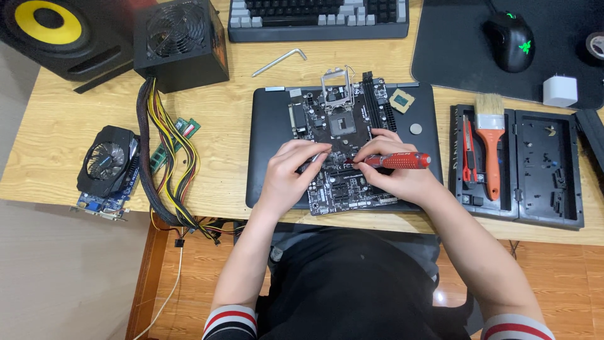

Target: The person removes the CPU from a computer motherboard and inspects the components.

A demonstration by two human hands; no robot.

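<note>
Wearing striped red-and-white cuffs nearest the lens, both forearms reaching away over a dark lap toward the wooden desk (pixel 56 135). Resting on the near left part of the motherboard (pixel 343 148), left hand (pixel 286 176) with fingers curled loosely, fingertips pressing the board, gripping nothing that can be made out. Closing around a red-handled screwdriver (pixel 396 160), right hand (pixel 393 167), fingers wrapped tight on the handle, shaft pointing left toward the middle of the board. Lying on a closed dark laptop (pixel 267 145) near the desk's middle, that board, its empty processor socket showing with the metal latch frame standing open on the far side. Sitting just right of the board on the laptop lid, a loose processor chip (pixel 401 99) and a coin cell (pixel 416 129). Lying to the right, an open black tool case (pixel 547 170) holding an orange-handled brush (pixel 491 141). Sitting at far left, a power supply (pixel 181 43) trailing bundled cables, with a graphics card (pixel 108 165) nearer. Lying far beyond the board, a keyboard (pixel 318 17), an angled hex key (pixel 280 62) and a mouse (pixel 511 41).
</note>
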